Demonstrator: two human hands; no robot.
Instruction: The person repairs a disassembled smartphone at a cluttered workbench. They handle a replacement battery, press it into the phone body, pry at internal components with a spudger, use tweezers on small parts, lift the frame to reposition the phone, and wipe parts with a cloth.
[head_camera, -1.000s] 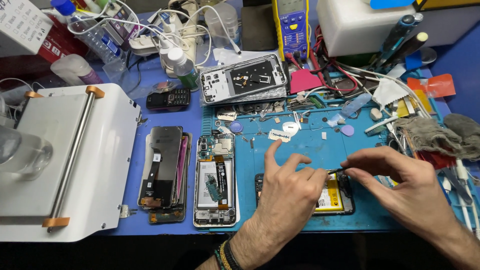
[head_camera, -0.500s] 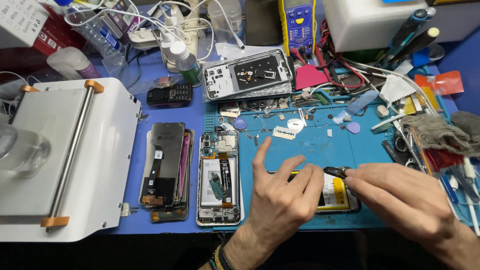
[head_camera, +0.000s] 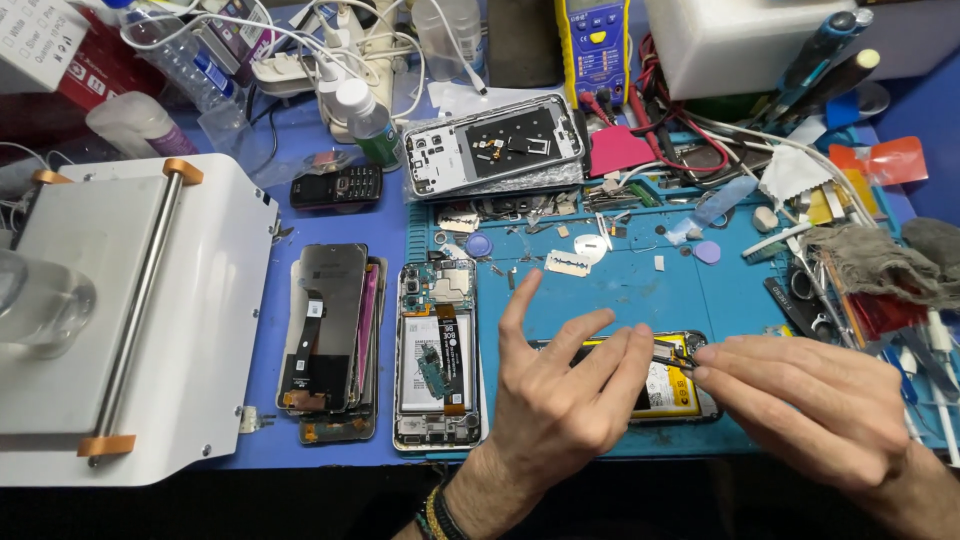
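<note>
My left hand (head_camera: 565, 400) and my right hand (head_camera: 810, 405) meet over an opened phone with a yellow battery (head_camera: 672, 392) that lies on the blue work mat (head_camera: 640, 285). Between their fingertips is a small thin black part (head_camera: 672, 353). My left thumb and forefinger pinch one end and my right fingertips pinch the other. The other left fingers are spread and raised. Both hands hide much of the phone.
Left of my hands lie an opened phone with a bare circuit board (head_camera: 438, 355) and a stack of screens (head_camera: 330, 340). A white machine (head_camera: 130, 320) fills the left side. Behind are a phone frame (head_camera: 495, 145), a razor blade (head_camera: 567, 263), a yellow multimeter (head_camera: 593, 45), cables and tools.
My hands were apart with spread fingers a second ago. They have come together, and both now pinch the small black part above the battery phone.
</note>
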